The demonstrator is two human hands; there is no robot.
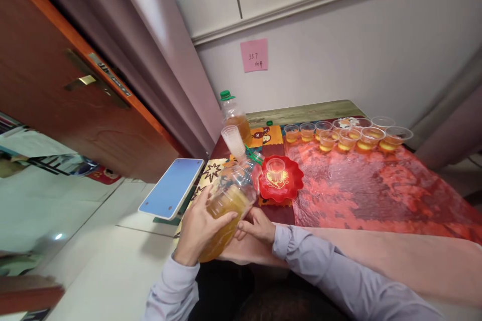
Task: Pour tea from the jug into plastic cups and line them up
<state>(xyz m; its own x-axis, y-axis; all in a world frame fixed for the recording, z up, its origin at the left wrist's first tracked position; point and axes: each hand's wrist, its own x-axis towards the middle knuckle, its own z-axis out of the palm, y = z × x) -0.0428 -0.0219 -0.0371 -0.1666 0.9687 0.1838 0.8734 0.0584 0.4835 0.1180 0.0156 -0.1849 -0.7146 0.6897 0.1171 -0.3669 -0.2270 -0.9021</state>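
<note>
A large clear plastic bottle (pixel 228 205) with yellow liquid in it leans up and to the right in front of me. Its open neck, with a green ring (pixel 255 155), is close to a red scalloped tray (pixel 294 180). Inside the tray stands a clear plastic cup (pixel 276 166). My left hand (pixel 201 225) is wrapped round the bottle's left side, thumb across its front. On the lower right side, my right hand (pixel 258 225) grips the bottle with bent fingers. A stack of clear cups (pixel 233 141) stands just beyond the bottle.
A second bottle (pixel 235 118) with a green cap stands behind the stack. Several cups of amber liquid (pixel 345 140) are grouped at the table's back right. A loose green cap (pixel 269 123) lies near the back edge. To the left is a blue-topped stool (pixel 172 188).
</note>
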